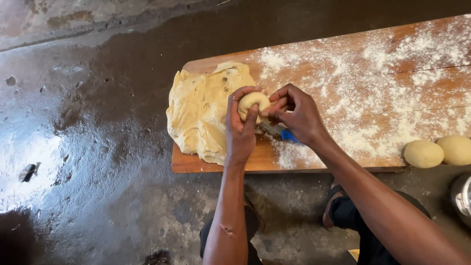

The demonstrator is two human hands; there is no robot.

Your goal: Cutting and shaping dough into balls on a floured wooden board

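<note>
Holding a small round dough ball [253, 102], the left hand [240, 128] curls its fingers and thumb tight around it. The right hand [298, 117] pinches the same ball from the other side with its fingertips closed on it. The ball sits just above the wooden board [373, 64], near the board's left end. A big soft lump of dough [201, 110] lies at the left end of the board, touching the left hand. A blue-handled tool [287, 136] peeks out under the right hand, close to the front edge. White flour [387, 88] is spread over the board. Two finished dough balls [439, 151] rest side by side at the front edge, far to the right. The board lies on a dark wet floor [98, 147].
</note>
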